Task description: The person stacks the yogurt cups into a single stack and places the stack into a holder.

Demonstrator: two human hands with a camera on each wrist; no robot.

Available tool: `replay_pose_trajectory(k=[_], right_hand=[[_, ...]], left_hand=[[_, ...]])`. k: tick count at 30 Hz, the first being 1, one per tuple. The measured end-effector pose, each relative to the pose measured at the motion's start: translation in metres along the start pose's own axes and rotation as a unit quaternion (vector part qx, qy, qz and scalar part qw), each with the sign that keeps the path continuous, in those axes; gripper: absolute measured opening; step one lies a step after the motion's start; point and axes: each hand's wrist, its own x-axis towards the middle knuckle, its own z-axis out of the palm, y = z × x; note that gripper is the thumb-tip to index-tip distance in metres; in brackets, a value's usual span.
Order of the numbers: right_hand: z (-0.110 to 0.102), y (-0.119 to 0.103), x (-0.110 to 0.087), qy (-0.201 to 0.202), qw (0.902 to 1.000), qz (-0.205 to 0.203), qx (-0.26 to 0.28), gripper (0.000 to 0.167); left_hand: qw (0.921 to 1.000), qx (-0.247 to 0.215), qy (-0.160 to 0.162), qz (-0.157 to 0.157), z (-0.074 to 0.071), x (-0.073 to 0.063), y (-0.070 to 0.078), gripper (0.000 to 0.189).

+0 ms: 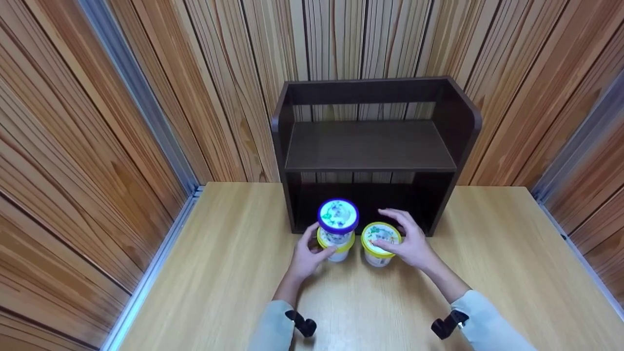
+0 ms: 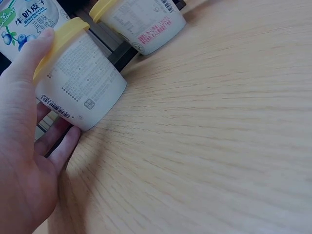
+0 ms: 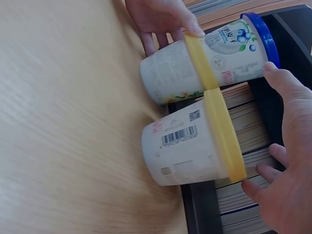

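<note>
Two tubs stand stacked in front of the shelf: a blue-lidded yogurt tub with blueberries on its label sits on a yellow-lidded tub. My left hand grips the lower tub from the left, thumb at its yellow lid and fingers round the far side. Just right of the stack, a second yellow-lidded tub stands upright on the table. My right hand hovers at that tub's right side with fingers spread, its thumb overlapping the lid in the head view.
A dark brown two-level shelf stands right behind the tubs, against the wood-panelled wall. The light wooden table extends to both sides. Metal rails edge the side walls.
</note>
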Motion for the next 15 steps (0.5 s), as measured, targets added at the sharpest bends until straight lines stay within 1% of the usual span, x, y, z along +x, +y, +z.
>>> replay_pose_trajectory(k=[6, 15], right_hand=[[0.003, 0.009, -0.004, -0.009, 0.9997, 0.009, 0.019, 0.074], [0.009, 0.025, -0.010, -0.017, 0.9982, 0.045, 0.037, 0.075]], left_hand=[[0.9993, -0.015, 0.003, -0.035, 0.003, 0.001, 0.006, 0.079], [0.9990, -0.019, 0.009, -0.040, 0.004, 0.001, 0.005, 0.078]])
